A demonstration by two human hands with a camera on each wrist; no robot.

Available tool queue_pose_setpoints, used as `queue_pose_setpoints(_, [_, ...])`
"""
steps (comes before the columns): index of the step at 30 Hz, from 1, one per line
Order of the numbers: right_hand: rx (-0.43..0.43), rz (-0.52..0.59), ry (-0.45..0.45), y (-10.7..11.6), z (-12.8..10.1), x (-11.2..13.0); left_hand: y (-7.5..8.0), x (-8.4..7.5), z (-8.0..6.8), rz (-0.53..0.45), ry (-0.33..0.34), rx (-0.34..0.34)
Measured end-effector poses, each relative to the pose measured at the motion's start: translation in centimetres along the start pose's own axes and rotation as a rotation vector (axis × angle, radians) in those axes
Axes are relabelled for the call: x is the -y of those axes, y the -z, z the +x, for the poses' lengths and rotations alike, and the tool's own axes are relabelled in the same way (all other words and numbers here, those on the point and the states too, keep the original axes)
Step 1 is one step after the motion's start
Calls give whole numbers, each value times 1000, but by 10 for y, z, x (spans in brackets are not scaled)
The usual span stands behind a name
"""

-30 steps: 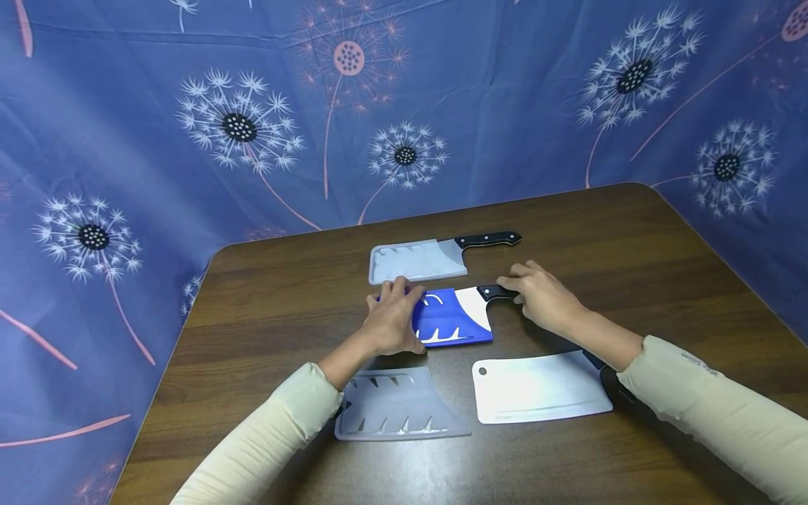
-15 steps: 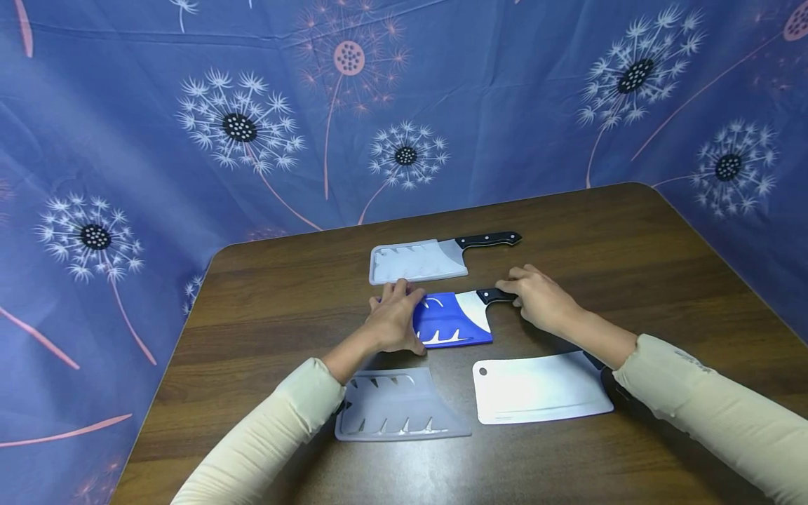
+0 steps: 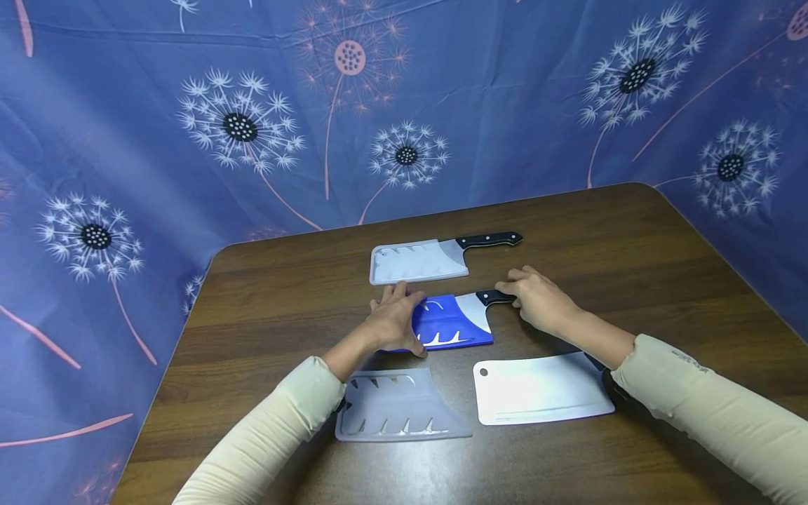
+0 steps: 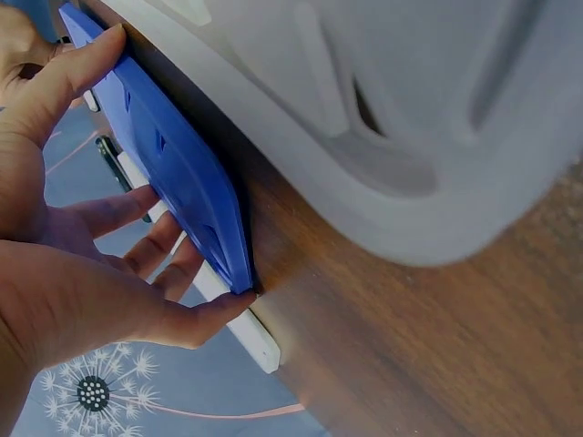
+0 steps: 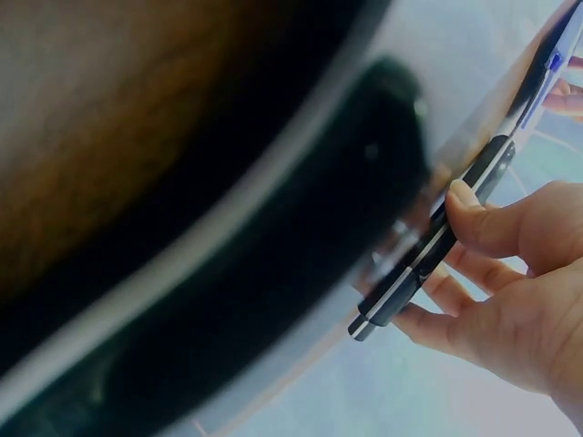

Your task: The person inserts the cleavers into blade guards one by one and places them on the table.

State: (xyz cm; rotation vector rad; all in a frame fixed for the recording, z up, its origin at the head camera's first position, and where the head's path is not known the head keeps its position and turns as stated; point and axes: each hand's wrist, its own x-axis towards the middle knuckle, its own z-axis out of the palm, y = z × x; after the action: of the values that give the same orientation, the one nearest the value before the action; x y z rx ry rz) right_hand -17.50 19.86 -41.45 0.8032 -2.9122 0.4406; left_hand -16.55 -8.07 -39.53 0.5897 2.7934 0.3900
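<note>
In the head view a cleaver lies at the table's middle, its blade (image 3: 473,308) partly inside a blue sheath (image 3: 451,324). My left hand (image 3: 402,319) holds the sheath's left end, thumb on the near edge and fingers on the far edge. My right hand (image 3: 513,293) pinches the knife's black handle (image 3: 492,297). The left wrist view shows the blue sheath (image 4: 182,173) edge-on between my thumb and fingers (image 4: 137,255). In the right wrist view my fingers (image 5: 483,218) curl round the slim black handle (image 5: 428,259).
Farther back lies a second cleaver in a grey sheath (image 3: 413,261), its black handle (image 3: 489,240) pointing right. An empty grey sheath (image 3: 398,408) and a bare cleaver (image 3: 543,388) lie nearer me on the brown table (image 3: 631,245). Blue flowered cloth surrounds the table.
My right hand and the knife handle have shifted slightly left, so the blade sits a little deeper in the blue sheath. My left hand has barely moved.
</note>
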Motion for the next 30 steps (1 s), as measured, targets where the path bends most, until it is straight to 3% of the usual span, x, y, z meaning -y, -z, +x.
queue_pose_setpoints(16, [19,-5,-25,-2,-4,3,0,0,-3,8,5,16])
queue_pose_setpoints(25, [-14,2,-19,3,-13,5,3,0,-11,-50,-15,-38])
queue_pose_setpoints(30, [-76,-4,-1,13,-23,7,8,1,-20,-69,-55,-79])
